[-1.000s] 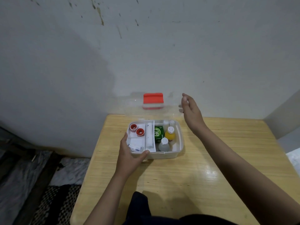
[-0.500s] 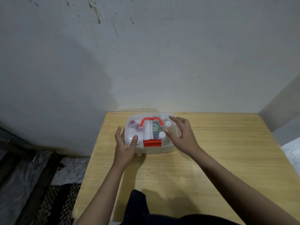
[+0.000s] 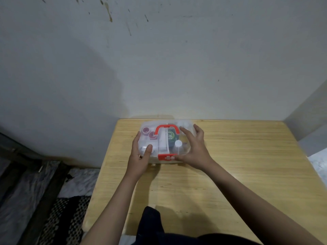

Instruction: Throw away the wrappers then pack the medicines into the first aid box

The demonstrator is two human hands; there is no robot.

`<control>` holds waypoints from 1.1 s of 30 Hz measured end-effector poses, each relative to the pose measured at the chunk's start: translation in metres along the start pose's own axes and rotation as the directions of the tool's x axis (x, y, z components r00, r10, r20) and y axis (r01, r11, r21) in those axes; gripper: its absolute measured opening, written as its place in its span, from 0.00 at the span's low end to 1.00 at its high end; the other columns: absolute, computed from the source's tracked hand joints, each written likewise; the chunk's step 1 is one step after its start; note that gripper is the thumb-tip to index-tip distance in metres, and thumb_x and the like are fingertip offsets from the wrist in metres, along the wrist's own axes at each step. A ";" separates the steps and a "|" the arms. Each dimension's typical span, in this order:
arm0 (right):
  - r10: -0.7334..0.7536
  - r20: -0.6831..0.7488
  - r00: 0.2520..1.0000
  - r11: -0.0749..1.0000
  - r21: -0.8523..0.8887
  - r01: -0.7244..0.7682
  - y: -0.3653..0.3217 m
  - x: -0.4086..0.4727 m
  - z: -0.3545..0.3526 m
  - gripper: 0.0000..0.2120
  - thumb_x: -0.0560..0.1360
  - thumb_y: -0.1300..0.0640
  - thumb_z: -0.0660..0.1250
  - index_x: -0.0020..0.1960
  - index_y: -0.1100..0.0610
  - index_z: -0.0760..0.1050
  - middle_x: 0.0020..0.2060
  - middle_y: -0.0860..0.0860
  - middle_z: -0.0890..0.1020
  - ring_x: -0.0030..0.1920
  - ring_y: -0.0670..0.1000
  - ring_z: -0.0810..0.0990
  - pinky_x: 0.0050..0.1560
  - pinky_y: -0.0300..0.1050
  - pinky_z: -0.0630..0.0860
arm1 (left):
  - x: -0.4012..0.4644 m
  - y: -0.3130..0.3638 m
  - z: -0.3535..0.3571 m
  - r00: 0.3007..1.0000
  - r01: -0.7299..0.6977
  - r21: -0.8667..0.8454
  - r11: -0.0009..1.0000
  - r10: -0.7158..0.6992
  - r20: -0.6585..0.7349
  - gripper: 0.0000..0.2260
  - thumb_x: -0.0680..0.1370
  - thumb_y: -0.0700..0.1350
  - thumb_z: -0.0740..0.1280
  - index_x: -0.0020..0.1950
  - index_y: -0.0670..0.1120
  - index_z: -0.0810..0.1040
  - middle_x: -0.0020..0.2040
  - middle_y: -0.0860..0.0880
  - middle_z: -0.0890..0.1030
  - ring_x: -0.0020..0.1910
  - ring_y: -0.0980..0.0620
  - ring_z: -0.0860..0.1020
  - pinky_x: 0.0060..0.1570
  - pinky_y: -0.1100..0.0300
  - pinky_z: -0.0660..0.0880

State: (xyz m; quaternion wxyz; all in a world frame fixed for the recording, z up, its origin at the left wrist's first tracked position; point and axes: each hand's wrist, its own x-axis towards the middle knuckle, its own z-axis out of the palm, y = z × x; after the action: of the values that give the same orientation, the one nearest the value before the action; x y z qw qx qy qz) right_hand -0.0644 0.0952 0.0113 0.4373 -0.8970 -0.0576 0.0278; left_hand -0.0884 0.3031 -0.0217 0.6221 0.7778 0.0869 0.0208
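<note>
The first aid box (image 3: 163, 138) is a clear plastic case with a red handle (image 3: 166, 129) and a red front latch (image 3: 166, 157). It sits at the far edge of the wooden table (image 3: 230, 174) with its lid down. Through the lid I see tape rolls, a green pack and white-capped bottles. My left hand (image 3: 139, 156) grips the box's front left corner, thumb on the lid. My right hand (image 3: 193, 149) lies flat over the lid's right side, thumb near the latch.
A stained grey wall stands right behind the table. To the left, below the table edge, lie a patterned mat (image 3: 67, 220) and a crumpled sheet (image 3: 21, 191). Dark clothing (image 3: 152, 225) shows at the near edge.
The clear lid, upright a second ago, has come down onto the box. My right hand followed it down and rests on top; my left hand shifted slightly at the front corner.
</note>
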 end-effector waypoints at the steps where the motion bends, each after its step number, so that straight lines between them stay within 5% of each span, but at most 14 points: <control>1: -0.017 -0.006 1.000 1.000 -0.014 0.017 0.001 -0.001 0.001 0.46 0.57 0.44 0.80 0.70 0.43 0.62 0.75 0.52 0.46 0.75 0.56 0.50 0.70 0.50 0.63 | 0.000 -0.001 0.000 1.000 -0.003 0.000 1.000 0.003 0.000 0.23 0.76 0.58 0.65 0.64 0.78 0.58 0.75 0.56 0.63 0.72 0.52 0.65 0.67 0.46 0.70; 18: -0.125 -0.065 0.990 0.977 -0.182 0.111 0.021 0.006 0.011 0.43 0.60 0.39 0.76 0.70 0.39 0.59 0.75 0.53 0.45 0.76 0.58 0.47 0.70 0.53 0.62 | 0.013 -0.002 0.003 0.999 -0.022 -0.014 1.000 0.022 0.030 0.23 0.77 0.55 0.64 0.61 0.79 0.56 0.74 0.54 0.64 0.70 0.51 0.68 0.64 0.47 0.72; 24: -0.075 -0.056 0.996 0.988 -0.143 0.067 0.020 0.041 0.002 0.44 0.59 0.41 0.78 0.71 0.40 0.60 0.75 0.57 0.45 0.76 0.59 0.45 0.72 0.57 0.62 | 0.060 0.002 0.007 0.995 0.007 0.036 0.999 -0.011 0.096 0.29 0.77 0.57 0.64 0.73 0.64 0.53 0.76 0.52 0.61 0.72 0.49 0.65 0.68 0.47 0.68; 33: -0.029 -0.037 0.999 0.985 -0.171 0.023 0.023 0.076 -0.009 0.45 0.60 0.45 0.79 0.71 0.40 0.60 0.76 0.56 0.43 0.76 0.60 0.46 0.72 0.54 0.60 | 0.101 0.017 0.012 0.982 0.033 0.183 0.983 -0.066 0.176 0.31 0.78 0.57 0.63 0.76 0.60 0.49 0.77 0.49 0.61 0.73 0.45 0.64 0.69 0.46 0.67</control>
State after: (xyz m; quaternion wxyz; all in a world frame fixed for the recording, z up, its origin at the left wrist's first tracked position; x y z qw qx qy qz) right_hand 0.0133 0.0842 -0.0013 0.3604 -0.9307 -0.0628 -0.0005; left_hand 0.0143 0.3037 -0.0151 0.5554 0.8268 0.0510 -0.0735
